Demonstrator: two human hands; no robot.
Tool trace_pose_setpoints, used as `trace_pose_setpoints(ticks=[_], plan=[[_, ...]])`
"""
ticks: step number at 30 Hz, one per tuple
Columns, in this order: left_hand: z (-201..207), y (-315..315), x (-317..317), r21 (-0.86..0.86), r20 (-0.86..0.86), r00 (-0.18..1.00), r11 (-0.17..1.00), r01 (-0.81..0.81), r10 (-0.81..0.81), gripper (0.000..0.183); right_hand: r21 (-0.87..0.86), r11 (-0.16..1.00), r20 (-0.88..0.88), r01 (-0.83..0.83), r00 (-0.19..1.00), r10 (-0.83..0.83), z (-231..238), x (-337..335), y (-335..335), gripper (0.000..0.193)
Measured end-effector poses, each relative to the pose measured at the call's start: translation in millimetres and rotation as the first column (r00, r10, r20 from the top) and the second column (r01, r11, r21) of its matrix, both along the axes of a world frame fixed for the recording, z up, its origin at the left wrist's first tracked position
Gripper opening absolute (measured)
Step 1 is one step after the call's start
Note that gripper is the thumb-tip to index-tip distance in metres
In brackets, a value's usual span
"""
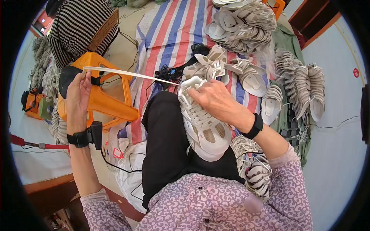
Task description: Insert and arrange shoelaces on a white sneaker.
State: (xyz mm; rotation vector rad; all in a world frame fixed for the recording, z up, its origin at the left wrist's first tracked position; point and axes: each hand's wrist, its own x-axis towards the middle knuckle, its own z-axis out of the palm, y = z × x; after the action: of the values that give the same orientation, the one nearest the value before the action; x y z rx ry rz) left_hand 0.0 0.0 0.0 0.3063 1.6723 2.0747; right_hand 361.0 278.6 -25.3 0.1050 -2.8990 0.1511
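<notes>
Left of sneaker (pixel 204 134): left hand (pixel 79 94) pinching white lace (pixel 115 71), taut
On sneaker: right hand (pixel 216 98), fingers curled, exact grip hidden

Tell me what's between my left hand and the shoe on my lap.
The head view shows a taut white lace between your left hand and the shoe.

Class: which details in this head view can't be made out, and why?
Head view: whether the right hand grips the white lace, the white shoe or both; its knuckles hide this.
Head view: the shoe's underside, turned down toward the black trousers.
Head view: top of the black-and-white cloth, cut off by the upper edge.
Head view: ends of black cables, too small.
</notes>
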Motion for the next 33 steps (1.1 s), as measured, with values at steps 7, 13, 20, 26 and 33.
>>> trace_pose_setpoints(ticks=[7, 13, 20, 26, 33], plan=[[23.6, 11.2, 38.0, 0.416, 0.211, 0.956, 0.904, 0.099, -0.202, 0.03, -0.501, 0.865, -0.128, 0.041, 0.985, -0.12, 7.9, 1.2, -18.4, 0.01], [39.3, 12.1, 47.7, 0.46, 0.149, 0.96, 0.877, 0.143, -0.235, 0.032, -0.916, 0.397, 0.043, 0.053, 0.998, -0.034, 6.5, 1.1, -12.6, 0.006], [87.6, 8.7, 102.3, 0.45, 0.027, 0.956, 0.858, 0.248, -0.291, 0.047, -0.942, -0.33, -0.029, -0.057, 0.995, -0.091, 51.2, 25.8, 35.8, 0.019], [109.4, -16.0, 156.2, 0.337, -0.138, 0.976, 0.919, 0.205, -0.167, 0.048, -0.877, -0.43, -0.071, -0.215, 0.942, -0.327, 47.9, 106.0, 152.8, 0.03], [118.5, -26.0, 254.5, 0.071, -0.365, 0.831, 0.877, 0.475, -0.42, 0.032, -0.92, -0.391, 0.225, -0.027, 0.78, -0.584, -18.9, 182.1, 175.8, 0.023]])
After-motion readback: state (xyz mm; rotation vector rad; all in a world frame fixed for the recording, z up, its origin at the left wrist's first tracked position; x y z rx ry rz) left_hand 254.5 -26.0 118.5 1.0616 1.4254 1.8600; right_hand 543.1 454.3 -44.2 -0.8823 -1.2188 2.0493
